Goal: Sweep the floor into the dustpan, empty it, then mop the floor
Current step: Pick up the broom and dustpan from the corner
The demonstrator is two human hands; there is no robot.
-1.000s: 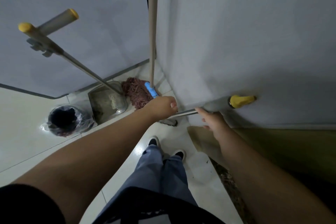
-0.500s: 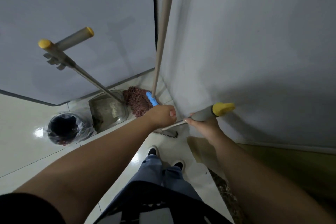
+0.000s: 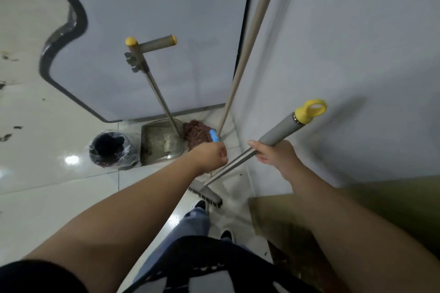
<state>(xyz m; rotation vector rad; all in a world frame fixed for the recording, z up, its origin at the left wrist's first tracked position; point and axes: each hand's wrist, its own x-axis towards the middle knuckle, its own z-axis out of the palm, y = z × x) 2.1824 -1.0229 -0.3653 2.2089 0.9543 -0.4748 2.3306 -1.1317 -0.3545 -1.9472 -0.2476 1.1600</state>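
I hold a broom across the corner with both hands. My right hand (image 3: 273, 153) grips the lower end of its grey sleeve (image 3: 281, 129), below the yellow ring cap (image 3: 310, 110). My left hand (image 3: 209, 157) is a fist on the steel shaft (image 3: 238, 163) lower down, its fingers hidden. The broom head (image 3: 207, 195) hangs near my shoes. A long-handled metal dustpan (image 3: 162, 143) stands against the wall. Beside it lies the brown mop head (image 3: 195, 134) with a blue clamp (image 3: 214, 136).
A small bin (image 3: 112, 150) lined with a black bag stands left of the dustpan on the white tiles. The mop's beige pole (image 3: 247, 43) leans in the corner of two pale walls. A brownish mat (image 3: 273, 216) lies at the right.
The broom's handle end has swung upward and its head has come toward my feet. My right hand has closed round the grey sleeve. The left hand keeps its grip.
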